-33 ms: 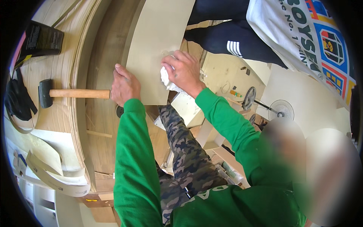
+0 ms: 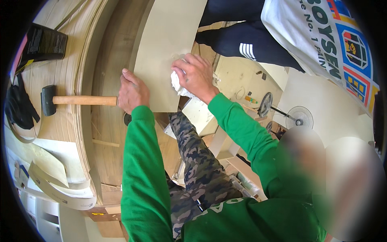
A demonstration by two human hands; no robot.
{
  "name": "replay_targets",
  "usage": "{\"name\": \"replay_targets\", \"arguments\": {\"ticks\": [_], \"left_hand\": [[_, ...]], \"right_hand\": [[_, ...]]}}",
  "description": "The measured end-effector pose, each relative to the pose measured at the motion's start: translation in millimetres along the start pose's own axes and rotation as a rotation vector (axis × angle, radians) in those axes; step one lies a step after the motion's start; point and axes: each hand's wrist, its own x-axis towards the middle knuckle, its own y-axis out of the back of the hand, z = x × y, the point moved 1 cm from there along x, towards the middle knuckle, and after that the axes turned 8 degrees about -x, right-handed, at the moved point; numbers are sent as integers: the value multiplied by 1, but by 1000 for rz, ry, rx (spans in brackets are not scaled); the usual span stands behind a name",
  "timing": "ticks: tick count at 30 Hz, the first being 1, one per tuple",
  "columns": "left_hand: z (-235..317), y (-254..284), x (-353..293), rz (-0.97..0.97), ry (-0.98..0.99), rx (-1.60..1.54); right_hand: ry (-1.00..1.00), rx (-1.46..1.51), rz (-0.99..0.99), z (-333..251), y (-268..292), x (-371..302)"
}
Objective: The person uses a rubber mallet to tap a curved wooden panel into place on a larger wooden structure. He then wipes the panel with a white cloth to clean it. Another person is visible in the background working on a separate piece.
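A pale, smooth panel (image 2: 167, 44) stretches away from me. My left hand (image 2: 134, 92) is closed at its near left edge, fingers curled and partly hidden. My right hand (image 2: 195, 76) clutches a crumpled white rag (image 2: 176, 82) and presses it against the panel's right edge. A faint smudge shows on the surface just beyond the rag. The mallet (image 2: 49, 100), black-headed with a wooden handle, lies on the wooden worktop (image 2: 68, 76) at left. Its handle end reaches right beside my left hand; whether they touch, I cannot tell.
Along the worktop are a dark can (image 2: 46, 42), a black cloth-like item (image 2: 20, 103) and a curved pale strip (image 2: 60, 193). Another person in dark trousers (image 2: 238, 40) is close by at the upper right. A standing fan (image 2: 299, 121) is farther right.
The other person's clothing has shifted very slightly to the left. My hands, the rag and the panel look unchanged.
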Motion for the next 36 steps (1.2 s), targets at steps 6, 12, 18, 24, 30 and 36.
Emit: {"name": "replay_targets", "arguments": {"ticks": [6, 12, 18, 24, 30, 36], "left_hand": [[5, 5, -2, 20, -25, 0], [6, 2, -1, 57, -19, 30], [-3, -8, 6, 121, -25, 65], [7, -9, 5, 117, 2, 114], [5, -8, 4, 137, 6, 113], [-24, -13, 3, 224, -63, 97]], "right_hand": [[-24, -9, 206, -9, 8, 0], [-42, -20, 212, -2, 0, 6], [-72, -9, 34, -16, 15, 6], [-7, 3, 101, 3, 15, 20], [26, -9, 18, 1, 20, 34], [49, -33, 53, -7, 5, 26]]}}
